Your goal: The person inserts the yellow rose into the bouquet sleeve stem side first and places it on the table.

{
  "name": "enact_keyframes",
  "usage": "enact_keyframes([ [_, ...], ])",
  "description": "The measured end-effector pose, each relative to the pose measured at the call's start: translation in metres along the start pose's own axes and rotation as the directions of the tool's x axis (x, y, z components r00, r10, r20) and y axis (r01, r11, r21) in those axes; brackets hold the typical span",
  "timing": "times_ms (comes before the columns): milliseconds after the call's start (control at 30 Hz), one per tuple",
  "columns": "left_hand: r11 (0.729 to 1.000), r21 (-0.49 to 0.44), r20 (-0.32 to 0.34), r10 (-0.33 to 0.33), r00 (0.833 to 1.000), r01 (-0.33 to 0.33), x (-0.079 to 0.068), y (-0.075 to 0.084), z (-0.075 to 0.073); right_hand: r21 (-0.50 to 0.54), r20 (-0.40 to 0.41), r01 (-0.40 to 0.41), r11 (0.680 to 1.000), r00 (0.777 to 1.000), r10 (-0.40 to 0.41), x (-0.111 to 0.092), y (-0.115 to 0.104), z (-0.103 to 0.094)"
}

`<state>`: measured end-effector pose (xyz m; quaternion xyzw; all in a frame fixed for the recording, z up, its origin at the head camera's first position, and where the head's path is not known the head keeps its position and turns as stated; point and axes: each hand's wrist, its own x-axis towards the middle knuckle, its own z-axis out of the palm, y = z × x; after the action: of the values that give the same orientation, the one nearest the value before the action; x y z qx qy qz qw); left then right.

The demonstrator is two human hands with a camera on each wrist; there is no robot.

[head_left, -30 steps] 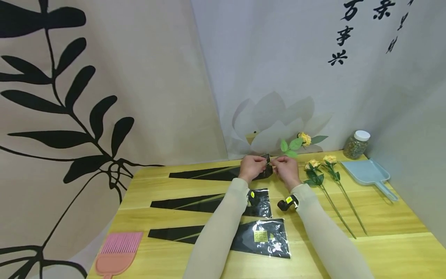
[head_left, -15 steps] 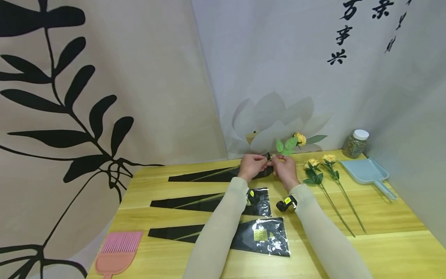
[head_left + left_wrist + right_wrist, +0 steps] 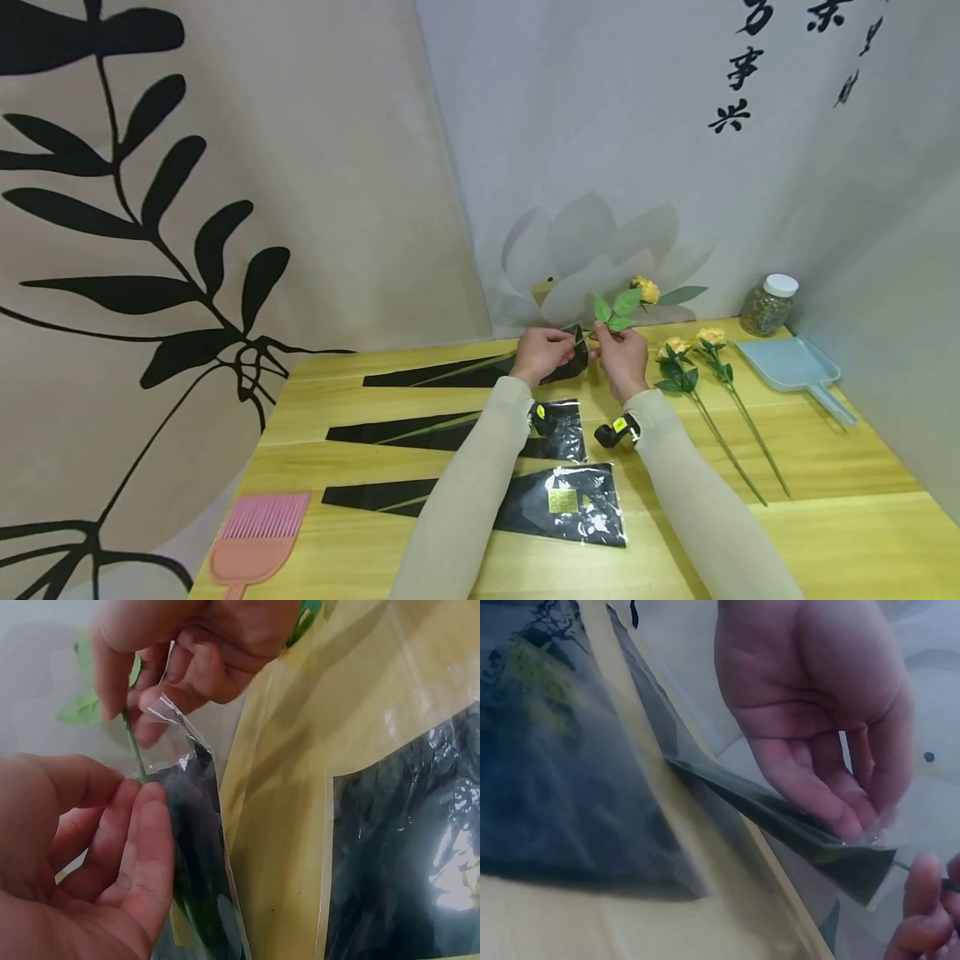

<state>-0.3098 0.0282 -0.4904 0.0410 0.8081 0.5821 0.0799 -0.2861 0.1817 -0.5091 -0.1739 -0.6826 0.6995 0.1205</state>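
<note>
The farthest black flower sleeve [image 3: 577, 363], with a clear plastic lip, lies near the table's back edge, its mouth raised. My left hand [image 3: 543, 357] pinches that lip between thumb and fingers, right beside the stem [image 3: 133, 746]. A yellow artificial rose [image 3: 646, 290] with green leaves leans at the wall side. My right hand [image 3: 622, 358] pinches its stem just below the leaves. In the left wrist view the lower stem runs down into the sleeve, past my left fingertips [image 3: 154, 796]. The stem's lower end is hidden inside.
Two more black sleeves [image 3: 562, 521] lie flat nearer me. Two yellow roses [image 3: 677, 348] lie right of my hands. A blue dustpan [image 3: 789, 364] and a white-lidded jar [image 3: 767, 307] are farther right. A pink brush [image 3: 258, 542] lies front left. The wall borders the back edge.
The rose has shifted slightly left, and my right hand now grips its stem higher, nearer the leaves. The sleeve's mouth shows wider between my hands. My left hand has stayed almost in place.
</note>
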Motion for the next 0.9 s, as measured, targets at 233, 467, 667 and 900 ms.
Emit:
enact_keyframes([
  [233, 1.0, -0.004, 0.006, 0.013, 1.0, -0.013, 0.001, 0.001, -0.002, 0.004, -0.013, -0.016, 1.0, 1.0, 0.016, 0.003, -0.004, -0.002],
  [467, 1.0, 0.008, -0.024, 0.029, 0.999, -0.029, 0.0, 0.005, -0.003, 0.009, 0.038, -0.014, 1.0, 0.999, 0.014, 0.002, -0.003, 0.001],
  [667, 0.999, 0.009, -0.033, 0.031, 0.999, -0.031, 0.003, 0.006, -0.001, 0.004, 0.065, 0.004, 1.0, 0.998, -0.004, 0.0, -0.001, 0.009],
  [900, 1.0, -0.002, -0.032, 0.026, 0.999, -0.026, 0.0, 0.008, -0.002, -0.093, 0.096, -0.009, 0.996, 0.995, 0.018, -0.004, 0.0, 0.01],
])
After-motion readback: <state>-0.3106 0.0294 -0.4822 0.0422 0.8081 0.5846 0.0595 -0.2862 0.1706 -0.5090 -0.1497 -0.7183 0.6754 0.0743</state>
